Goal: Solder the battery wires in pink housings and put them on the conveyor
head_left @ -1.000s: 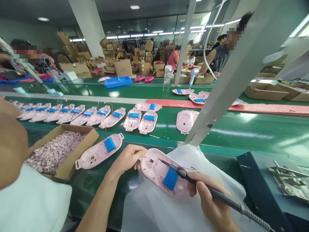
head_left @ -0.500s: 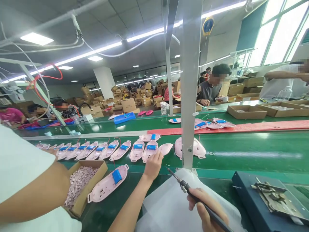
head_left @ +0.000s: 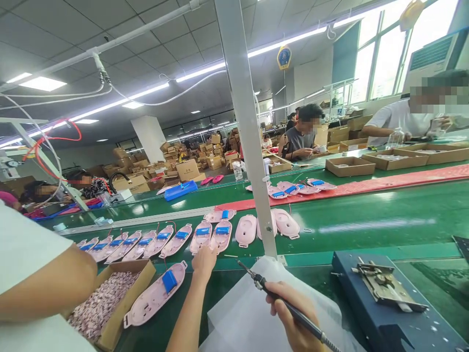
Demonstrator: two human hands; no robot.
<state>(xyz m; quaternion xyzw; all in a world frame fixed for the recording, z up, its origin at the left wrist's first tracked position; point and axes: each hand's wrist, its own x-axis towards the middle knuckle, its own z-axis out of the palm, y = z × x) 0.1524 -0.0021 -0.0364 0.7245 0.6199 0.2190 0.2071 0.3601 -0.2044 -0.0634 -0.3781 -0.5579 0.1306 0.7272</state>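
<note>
My right hand is wrapped round the black handle of a soldering iron, its tip pointing up and left over a white sheet. My left hand is closed at the near end of a pink plastic shell with a blue battery pack in it; the fingertips are partly hidden. Beside it lies another such pink shell. To the right, a pink shell without a battery lies flat. A single pink shell with a blue pack rests nearer me, left of my forearm.
A cardboard box of small pale parts stands at the left, beside another person's arm. Several pink shells line the green belt. A metal post rises in front. A dark blue device sits at the right.
My left hand has let go of the shell without a battery, which now lies flat, and has moved left to a shell with a battery. The soldering iron stays in my right hand.
</note>
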